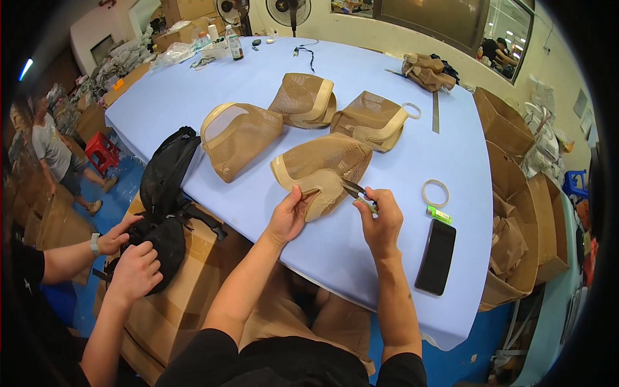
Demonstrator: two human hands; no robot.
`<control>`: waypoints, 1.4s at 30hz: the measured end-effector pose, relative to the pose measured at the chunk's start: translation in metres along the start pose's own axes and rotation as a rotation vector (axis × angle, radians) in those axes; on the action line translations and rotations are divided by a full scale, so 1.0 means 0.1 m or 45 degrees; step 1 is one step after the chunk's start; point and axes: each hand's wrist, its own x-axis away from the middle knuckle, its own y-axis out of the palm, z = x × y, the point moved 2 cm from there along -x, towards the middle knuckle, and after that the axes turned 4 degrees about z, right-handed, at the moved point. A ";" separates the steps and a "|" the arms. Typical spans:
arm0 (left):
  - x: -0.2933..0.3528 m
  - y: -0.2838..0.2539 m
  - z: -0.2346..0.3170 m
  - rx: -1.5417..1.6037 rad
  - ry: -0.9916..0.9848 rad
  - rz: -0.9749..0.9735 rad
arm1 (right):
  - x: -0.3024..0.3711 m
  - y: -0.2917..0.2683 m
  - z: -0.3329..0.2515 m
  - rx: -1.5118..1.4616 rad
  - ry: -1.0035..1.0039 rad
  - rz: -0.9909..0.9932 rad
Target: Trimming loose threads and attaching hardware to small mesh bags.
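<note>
Head view, workshop table:

— What do the two hands hold?

— The left hand (288, 216) pinches the pale, smooth band edging a tan mesh pouch (322, 169), its grip clenched on that rim. The right hand (379, 222) is closed around a slim tool with a green handle (362, 198), whose dark tip touches the pouch's lower edge, just beside the left grip.

— Where does the pouch lie?

— On the light blue table (361, 251), near its front edge, domed and loosely woven, with a cream binding strip along its mouth.

— And around the grip?

— Beyond the pouch sit three more mesh pouches (238, 138) of the same rounded shape. Right of the right hand lie a flat black phone (436, 257), a small green lighter (438, 214) and a thin ring of tape (435, 192). Well to the left, another person's hands (129, 258) press on a black fabric bag (164, 193) resting on brown cardboard boxes (187, 297).
</note>
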 end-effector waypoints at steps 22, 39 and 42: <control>0.00 0.00 -0.02 -0.008 -0.034 -0.081 | 0.00 0.01 0.01 0.078 -0.048 0.012; -0.05 0.06 -0.07 -0.030 -0.065 -0.066 | 0.04 0.14 -0.01 -0.958 0.763 -0.548; -0.03 0.04 -0.01 0.016 -0.035 -0.025 | 0.05 -0.01 -0.11 -1.167 0.884 -1.285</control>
